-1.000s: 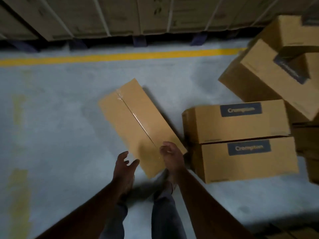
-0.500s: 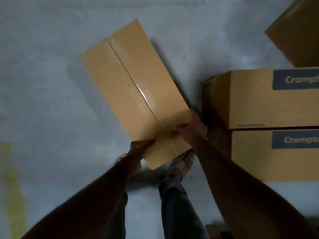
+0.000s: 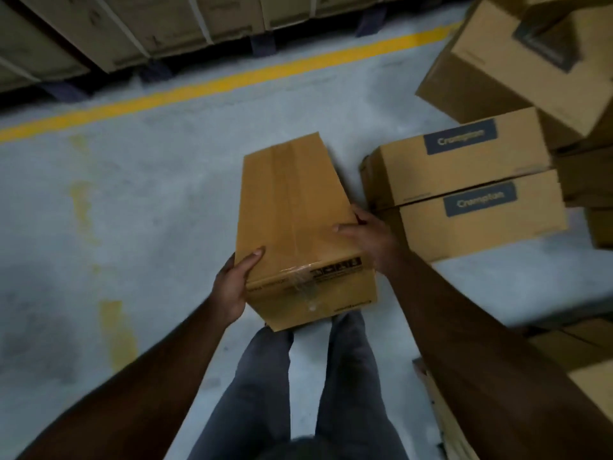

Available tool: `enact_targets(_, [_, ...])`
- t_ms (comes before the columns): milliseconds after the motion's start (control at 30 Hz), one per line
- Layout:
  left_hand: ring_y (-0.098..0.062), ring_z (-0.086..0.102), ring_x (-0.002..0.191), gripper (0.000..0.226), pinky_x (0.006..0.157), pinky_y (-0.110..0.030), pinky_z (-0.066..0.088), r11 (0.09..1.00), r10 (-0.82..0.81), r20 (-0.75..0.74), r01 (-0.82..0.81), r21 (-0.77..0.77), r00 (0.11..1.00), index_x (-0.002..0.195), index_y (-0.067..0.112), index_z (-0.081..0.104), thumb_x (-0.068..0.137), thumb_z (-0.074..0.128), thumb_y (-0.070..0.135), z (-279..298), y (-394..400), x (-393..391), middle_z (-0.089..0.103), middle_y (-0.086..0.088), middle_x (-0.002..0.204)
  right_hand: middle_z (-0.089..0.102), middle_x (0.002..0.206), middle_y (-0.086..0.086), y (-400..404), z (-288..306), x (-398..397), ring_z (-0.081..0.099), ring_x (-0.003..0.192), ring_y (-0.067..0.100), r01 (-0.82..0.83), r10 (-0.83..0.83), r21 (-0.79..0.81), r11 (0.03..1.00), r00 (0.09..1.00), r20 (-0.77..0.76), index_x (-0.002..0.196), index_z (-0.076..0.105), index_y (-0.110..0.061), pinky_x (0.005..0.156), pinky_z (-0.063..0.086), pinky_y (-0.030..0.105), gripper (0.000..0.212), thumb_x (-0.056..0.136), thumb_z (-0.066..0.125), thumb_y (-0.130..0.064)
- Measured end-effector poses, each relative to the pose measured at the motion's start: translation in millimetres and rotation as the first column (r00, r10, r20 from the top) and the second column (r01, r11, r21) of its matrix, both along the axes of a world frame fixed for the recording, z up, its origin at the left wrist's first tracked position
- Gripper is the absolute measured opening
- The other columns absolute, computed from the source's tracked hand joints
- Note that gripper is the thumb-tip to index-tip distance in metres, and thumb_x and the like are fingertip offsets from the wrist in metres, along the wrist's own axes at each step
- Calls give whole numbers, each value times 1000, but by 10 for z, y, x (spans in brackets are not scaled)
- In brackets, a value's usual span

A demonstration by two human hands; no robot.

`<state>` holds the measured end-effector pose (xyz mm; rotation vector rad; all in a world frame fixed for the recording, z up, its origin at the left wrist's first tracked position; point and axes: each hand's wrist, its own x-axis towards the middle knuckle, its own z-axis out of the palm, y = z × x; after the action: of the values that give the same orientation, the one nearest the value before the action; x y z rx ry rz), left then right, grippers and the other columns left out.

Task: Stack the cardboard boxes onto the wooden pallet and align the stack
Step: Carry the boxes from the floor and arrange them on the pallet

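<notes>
Grey concrete floor (image 3: 139, 200), scuffed, with a yellow painted line (image 3: 212, 84) running across it and faded yellow patches at your left. Beyond the line, a row of strapped cartons (image 3: 159, 24) sits on dark supports along the far edge.

Count: one long cardboard box (image 3: 295, 210) in your grip, taped along its top seam, near end with a printed label facing you. Two labelled boxes (image 3: 464, 190) stacked on the floor just to its right, both marked "Crompton". Behind those, a tilted heap of boxes (image 3: 517, 61), at least two; the exact number can't be told. More cardboard (image 3: 590, 380) at your lower right, partly hidden by your arm.

Your left hand (image 3: 232, 287) holds the box's near left corner, thumb on top; its fingers are out of sight behind the box. Your right hand (image 3: 368, 237) clasps the right edge, thumb laid over the top. The box is up off the floor, above your legs (image 3: 298, 386).

Open floor lies to your left and ahead. The right side is crowded; the held box's right edge is close to the two-box stack.
</notes>
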<state>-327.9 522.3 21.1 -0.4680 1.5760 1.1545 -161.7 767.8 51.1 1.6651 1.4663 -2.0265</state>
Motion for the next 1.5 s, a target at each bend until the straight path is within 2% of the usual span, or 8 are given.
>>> enact_targets(133, [-28,73,110,70,91,-44,59,984,-140,-32,143,106,990,134,26,65,70,92,37,821,-177,199,76,-1,122,64,137,1,-548,973,672,65,119,23,141,-140,6,990,989,-53,153,48,-28,99,57,47,69,91,77,-16])
enact_targets(333, [-14,76,100,61,78,-31,62,845,-441,-170,471,253,881,130,36,64,75,91,35,1746,-193,795,77,8,114,52,140,-12,-1466,1733,1908,58,123,19,459,-457,25,888,888,-56,163,18,-43,102,51,38,92,92,77,-34])
enact_targets(500, [-17,77,96,55,76,-31,62,649,-648,-318,720,246,692,124,25,69,75,92,35,2112,-230,1634,79,1,110,70,134,-5,-2381,2050,2991,68,120,22,645,-627,111,756,762,-164,154,44,-39,108,53,46,75,87,79,-40])
enact_targets(900, [-18,76,101,48,81,-29,62,123,-879,-414,951,284,237,124,22,66,82,83,38,2687,-1848,4959,78,1,113,61,146,-10,-5492,2604,6101,65,125,15,921,-884,235,311,371,-285,153,38,-55,103,57,37,78,91,80,-34])
enact_targets(1033, [-24,71,113,55,101,-44,57,-84,-912,-406,949,305,50,139,20,57,90,77,35,2674,-2069,5965,73,-3,124,63,140,-13,-6192,2610,6877,65,121,11,952,-934,254,171,238,-265,153,41,-50,91,60,27,73,93,78,-29])
enact_targets(1300, [-21,69,119,85,88,-32,60,-321,-934,-261,895,309,-245,148,42,40,80,89,35,1966,-1933,7525,67,3,135,70,129,-2,-6464,1969,8319,70,112,23,973,-990,200,114,127,-53,150,47,-39,95,61,45,65,98,68,-7])
enact_targets(1400, [-24,65,117,88,72,-35,63,-381,-922,-168,894,236,-348,129,82,28,74,90,53,1521,-1699,8067,62,12,133,66,131,-2,-6262,1526,8884,65,116,25,966,-986,198,163,166,5,154,42,-37,99,58,49,64,99,67,-13])
enact_targets(1500, [-24,62,116,84,67,-33,63,-374,-927,-126,899,227,-354,110,92,29,73,92,51,944,-1489,8579,54,13,135,61,134,-2,-6000,967,9428,62,117,24,963,-984,201,178,174,39,159,35,-34,96,57,44,69,101,65,-13])
